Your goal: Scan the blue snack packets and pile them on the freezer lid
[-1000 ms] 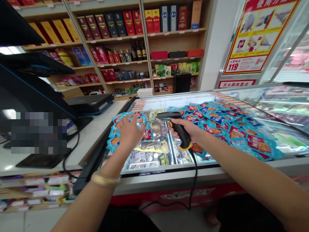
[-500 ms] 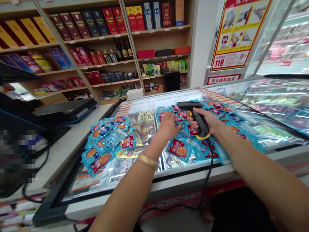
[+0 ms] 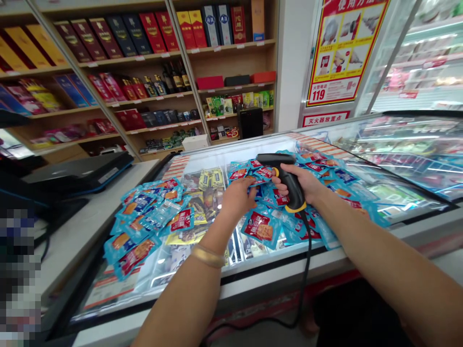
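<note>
My right hand is closed round the grip of a black and yellow barcode scanner, whose head points left over the right pile of blue snack packets. My left hand pinches a blue and red snack packet at the left edge of that pile, just under the scanner head. A second pile of the same packets lies to the left. Both piles rest on the glass lid of a chest freezer.
A white counter with a black till and cables stands at the left. Shelves of boxed bottles and goods fill the back wall. A red and yellow poster hangs at right. The scanner cable drops over the freezer's front edge.
My left hand left the left pile, crossed to the right pile and closed on a packet there. The scanner hand stayed over the right pile while the view swung right.
</note>
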Available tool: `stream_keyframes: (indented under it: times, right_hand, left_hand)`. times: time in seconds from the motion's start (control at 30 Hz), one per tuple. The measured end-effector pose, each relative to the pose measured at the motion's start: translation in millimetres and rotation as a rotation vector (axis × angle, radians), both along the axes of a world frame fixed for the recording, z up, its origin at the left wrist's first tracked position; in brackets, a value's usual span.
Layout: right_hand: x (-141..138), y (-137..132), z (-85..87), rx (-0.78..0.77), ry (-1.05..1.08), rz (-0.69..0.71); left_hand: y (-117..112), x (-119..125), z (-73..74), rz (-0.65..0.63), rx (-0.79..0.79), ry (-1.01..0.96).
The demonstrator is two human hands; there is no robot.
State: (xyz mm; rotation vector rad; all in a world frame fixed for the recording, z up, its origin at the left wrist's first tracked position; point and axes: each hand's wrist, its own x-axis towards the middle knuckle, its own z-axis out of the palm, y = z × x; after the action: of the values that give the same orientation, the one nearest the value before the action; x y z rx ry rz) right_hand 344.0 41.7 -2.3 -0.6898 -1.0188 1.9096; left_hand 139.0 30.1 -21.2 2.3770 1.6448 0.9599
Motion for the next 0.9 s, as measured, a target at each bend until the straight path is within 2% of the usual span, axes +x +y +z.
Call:
stream_keyframes:
  times: [0.1, 0.17, 0.27, 0.33, 0.47, 0.9]
  right_hand:
    - [1, 0, -0.6, 0.005, 0.012, -0.004]
    - [1, -1, -0.7, 0.002, 0.007, -0.005]
    - [1, -1, -0.8, -0.004, -0.016, 0.001]
    - [0, -2, -1.3, 0.000, -0.036, 0.003]
    - [0, -1, -2.6, 0.026, -0.059, 0.012]
    - [-1, -3, -4.3, 0.117, -0.134, 0.037]
  left_hand:
    - [6, -7, 1.3, 0.159, 0.028, -0.401]
    - [12, -10, 2.0, 0.249, -0.068, -0.760]
    - [17, -12, 2.9, 0.213, -0.302, -1.236]
    - [16, -11, 3.4, 0.134, -0.350, -1.397]
    - [10, -6, 3.6, 0.063, -0.316, -1.442]
    - [3, 6, 2.1, 0.006, -0.368, -1.401]
